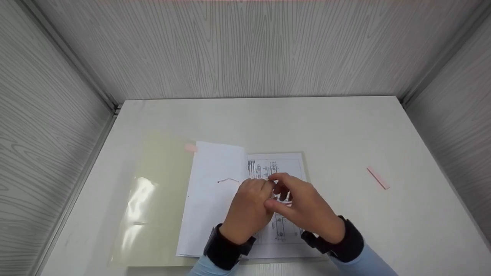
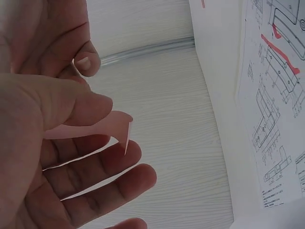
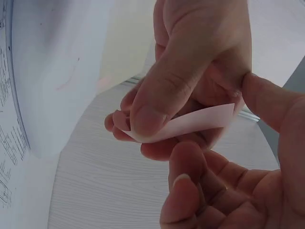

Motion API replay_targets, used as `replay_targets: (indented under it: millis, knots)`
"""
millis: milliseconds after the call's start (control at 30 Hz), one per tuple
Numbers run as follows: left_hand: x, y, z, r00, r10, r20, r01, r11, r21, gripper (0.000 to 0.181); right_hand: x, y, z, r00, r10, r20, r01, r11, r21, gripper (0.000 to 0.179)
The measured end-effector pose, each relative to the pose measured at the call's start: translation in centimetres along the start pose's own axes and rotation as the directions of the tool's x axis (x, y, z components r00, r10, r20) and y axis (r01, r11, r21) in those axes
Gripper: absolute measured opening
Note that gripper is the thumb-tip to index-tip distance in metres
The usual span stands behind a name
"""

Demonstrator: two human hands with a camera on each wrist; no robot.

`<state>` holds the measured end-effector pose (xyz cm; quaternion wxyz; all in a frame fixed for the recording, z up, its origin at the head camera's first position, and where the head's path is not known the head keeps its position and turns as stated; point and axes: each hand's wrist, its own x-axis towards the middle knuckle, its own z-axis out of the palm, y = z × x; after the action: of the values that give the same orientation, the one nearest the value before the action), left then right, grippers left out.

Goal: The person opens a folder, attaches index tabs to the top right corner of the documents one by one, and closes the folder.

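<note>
My left hand (image 1: pixel 248 207) pinches a narrow pink sticky-note strip (image 3: pixel 202 121) between thumb and fingers. In the left wrist view one end of this strip (image 2: pixel 121 119) bends downward past the thumb. Close against the left hand is my right hand (image 1: pixel 308 207), its fingers loosely bent and nothing seen between them. Both hands are above an open document folder. Its left side has a white page (image 1: pixel 215 165) with a thin reddish line, and its right side a printed technical drawing (image 1: pixel 285 165). Red marks show on the drawing in the left wrist view.
A translucent yellowish cover (image 1: pixel 161 214) lies spread at the left of the pages. One pink tab (image 1: pixel 190 148) sticks out at the white page's upper left edge. Another pink strip (image 1: pixel 378 178) lies on the white table (image 1: pixel 345 126) at the right. Grey wood-grain panels (image 1: pixel 245 50) enclose the table.
</note>
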<state>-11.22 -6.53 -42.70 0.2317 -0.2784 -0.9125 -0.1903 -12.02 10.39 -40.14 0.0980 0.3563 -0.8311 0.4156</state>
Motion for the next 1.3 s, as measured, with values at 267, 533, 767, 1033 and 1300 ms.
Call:
replay_targets:
  millis: [267,533,767,1033,1300]
  knots:
    - [-0.1,0.1,-0.1,0.999,-0.007,0.036,0.005,1.0,0.03,0.015,0.0,0.1,-0.1,1.0,-0.017,0.014,0.017,1.0,-0.012,0.033]
    - [0.0,0.0,-0.3,1.0,-0.023,-0.004,0.023,1.0,0.003,0.013,0.1,0.5,-0.8,0.999,0.03,-0.015,-0.031,0.999,-0.043,0.029]
    - [0.3,0.1,-0.8,0.998,-0.039,-0.055,0.038,0.999,-0.022,0.015,-0.1,1.0,-2.2,0.995,0.055,-0.084,-0.053,0.998,0.023,0.027]
    - [0.5,0.2,-0.9,0.995,-0.038,-0.098,0.035,0.999,-0.025,0.012,0.0,0.8,-2.7,0.99,0.109,-0.087,-0.111,0.994,-0.012,0.022]
    - [0.2,0.9,-0.1,0.999,0.003,-0.044,0.0,0.998,0.067,0.01,0.1,1.1,-0.6,0.985,0.174,0.0,-0.172,0.976,-0.131,0.017]
